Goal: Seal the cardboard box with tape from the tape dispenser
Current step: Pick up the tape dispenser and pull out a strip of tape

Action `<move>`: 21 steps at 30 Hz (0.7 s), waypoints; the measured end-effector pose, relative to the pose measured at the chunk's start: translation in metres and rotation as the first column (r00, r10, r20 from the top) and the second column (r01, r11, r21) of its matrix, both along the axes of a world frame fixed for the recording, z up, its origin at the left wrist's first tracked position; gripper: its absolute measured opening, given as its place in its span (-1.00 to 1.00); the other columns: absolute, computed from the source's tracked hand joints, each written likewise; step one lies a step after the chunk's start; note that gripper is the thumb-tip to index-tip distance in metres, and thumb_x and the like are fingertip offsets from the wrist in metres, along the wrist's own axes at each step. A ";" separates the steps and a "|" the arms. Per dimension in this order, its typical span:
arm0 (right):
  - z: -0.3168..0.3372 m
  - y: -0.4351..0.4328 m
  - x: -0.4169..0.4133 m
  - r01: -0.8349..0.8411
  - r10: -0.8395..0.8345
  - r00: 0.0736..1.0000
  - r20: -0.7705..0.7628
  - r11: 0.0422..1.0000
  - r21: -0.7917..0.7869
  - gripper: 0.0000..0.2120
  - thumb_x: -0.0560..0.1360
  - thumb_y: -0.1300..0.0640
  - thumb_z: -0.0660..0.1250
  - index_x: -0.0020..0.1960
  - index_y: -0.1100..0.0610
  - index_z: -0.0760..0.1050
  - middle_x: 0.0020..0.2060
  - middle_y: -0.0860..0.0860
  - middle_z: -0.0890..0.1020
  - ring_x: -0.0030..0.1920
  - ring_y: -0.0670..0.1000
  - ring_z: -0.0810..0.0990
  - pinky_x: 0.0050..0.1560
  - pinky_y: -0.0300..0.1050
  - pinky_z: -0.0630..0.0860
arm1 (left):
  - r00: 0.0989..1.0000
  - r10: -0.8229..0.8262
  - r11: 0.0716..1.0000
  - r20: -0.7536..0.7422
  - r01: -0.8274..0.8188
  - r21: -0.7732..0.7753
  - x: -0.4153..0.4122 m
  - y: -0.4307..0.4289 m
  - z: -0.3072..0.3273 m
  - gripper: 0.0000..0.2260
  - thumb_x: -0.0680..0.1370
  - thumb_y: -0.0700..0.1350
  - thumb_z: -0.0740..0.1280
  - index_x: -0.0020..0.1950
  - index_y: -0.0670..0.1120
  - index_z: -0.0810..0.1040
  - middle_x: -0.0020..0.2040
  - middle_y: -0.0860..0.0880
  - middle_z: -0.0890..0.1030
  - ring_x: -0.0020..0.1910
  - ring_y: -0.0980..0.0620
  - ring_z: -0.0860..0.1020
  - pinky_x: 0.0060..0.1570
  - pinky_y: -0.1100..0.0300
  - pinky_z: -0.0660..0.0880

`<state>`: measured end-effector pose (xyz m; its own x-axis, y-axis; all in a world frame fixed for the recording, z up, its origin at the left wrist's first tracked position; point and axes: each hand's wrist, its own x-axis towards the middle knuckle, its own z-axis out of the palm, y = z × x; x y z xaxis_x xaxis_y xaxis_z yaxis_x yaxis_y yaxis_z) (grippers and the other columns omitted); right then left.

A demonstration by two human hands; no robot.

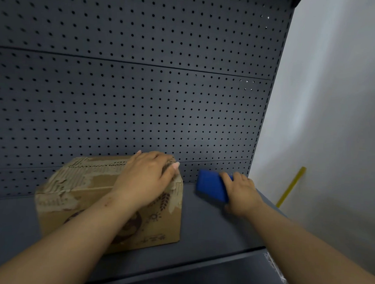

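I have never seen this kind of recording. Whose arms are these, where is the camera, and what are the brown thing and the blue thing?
There is no machine here, only a person. One camera sits on the person's head and looks forward and down, so both arms reach in from below. The left hand lies flat on top of a worn cardboard box. The right hand grips a blue object, probably the tape dispenser, though blur hides its details. Both things are over a dark grey shelf, in front of a pegboard panel. A white wall is on the right.
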<state>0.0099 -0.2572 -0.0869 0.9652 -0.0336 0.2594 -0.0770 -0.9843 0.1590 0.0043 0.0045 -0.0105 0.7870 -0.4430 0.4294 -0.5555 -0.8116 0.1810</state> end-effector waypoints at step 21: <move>0.188 0.127 -0.063 -0.579 0.557 0.777 0.295 0.815 -0.012 -0.19 0.32 -0.02 0.40 0.44 -0.02 0.06 0.02 -0.07 0.30 0.01 -0.11 0.27 0.02 -0.25 0.22 | 0.637 -0.645 0.315 -0.421 -0.280 -0.907 0.011 0.093 0.099 -0.52 0.51 0.25 0.15 0.08 -0.14 0.53 -0.15 -0.04 0.61 -0.21 0.05 0.60 -0.02 0.14 0.55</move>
